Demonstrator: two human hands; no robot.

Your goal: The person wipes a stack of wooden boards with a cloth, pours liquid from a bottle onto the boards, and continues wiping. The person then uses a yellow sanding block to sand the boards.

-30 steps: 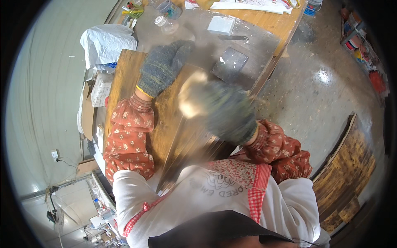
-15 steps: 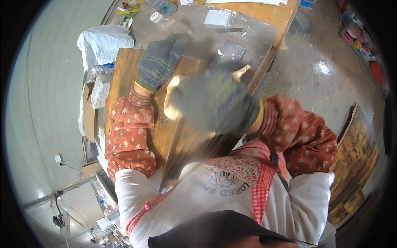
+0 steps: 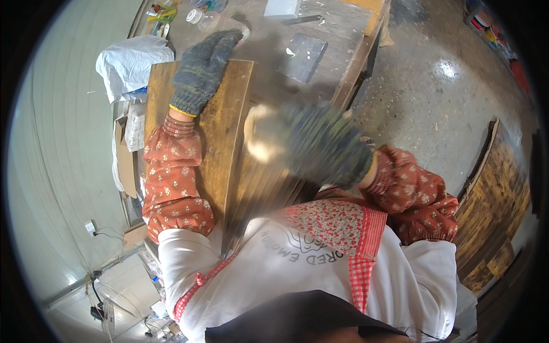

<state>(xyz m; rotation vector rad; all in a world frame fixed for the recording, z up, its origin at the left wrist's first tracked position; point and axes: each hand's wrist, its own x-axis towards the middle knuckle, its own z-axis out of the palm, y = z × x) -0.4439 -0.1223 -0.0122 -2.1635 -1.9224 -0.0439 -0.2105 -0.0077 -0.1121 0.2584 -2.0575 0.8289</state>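
My left hand (image 3: 200, 71), in a dark grey knitted glove with a yellow cuff, lies flat on the far end of a brown wooden board (image 3: 220, 123). Its fingers are stretched out and reach past the board's end. My right hand (image 3: 329, 143), in a matching glove, is smeared by motion over the right side of the boards. A pale cream wad (image 3: 263, 134), seemingly cloth, sticks out from its closed fingers. Beneath and beside the top board, more long wooden boards (image 3: 260, 177) run toward my body, partly hidden by the right hand.
The worktable (image 3: 343, 34) holds a clear plastic bottle (image 3: 203, 20), a flat grey plate (image 3: 303, 57) and a pale block (image 3: 282, 8). A white plastic bag (image 3: 131, 63) stands left of the boards. On the right, a dark-stained wooden panel (image 3: 494, 200) stands by the floor.
My right hand has moved a little right with the pale wad, uncovering more of the top board's right edge. My left hand stays on the board while the whole view shifts slightly.
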